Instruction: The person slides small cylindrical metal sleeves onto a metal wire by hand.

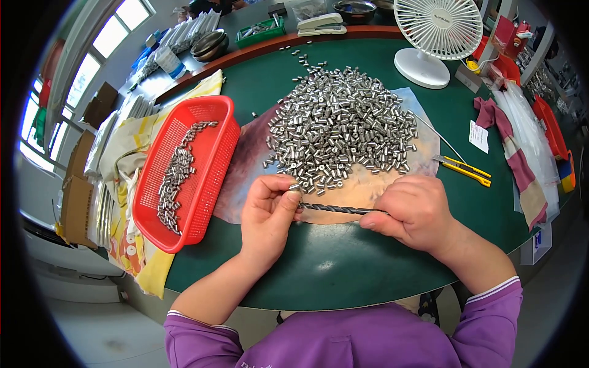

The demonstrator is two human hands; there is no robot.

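Observation:
Between finger and thumb, my left hand (pixel 268 211) pinches a small metal cylinder (pixel 295 187). A dark twist drill bit (pixel 336 209) lies level across the gap between my hands. Its right end is closed in the fingers of my right hand (pixel 410 211), and its left end reaches the fingers of my left hand; whether it enters a cylinder there is hidden. Just beyond my hands a big heap of small shiny metal cylinders (pixel 343 119) is spread on a coloured cloth (pixel 245 159). To the left, a red plastic basket (pixel 230 138) holds more such cylinders along its bottom.
A yellow utility knife (pixel 466 172) and a thin rod (pixel 443 138) lie right of the heap. Beyond stands a white fan (pixel 422 66). Cloths (pixel 514 144) and clear plastic bags (pixel 532 138) lie at the right edge; a yellow patterned cloth (pixel 150 270) lies under the basket.

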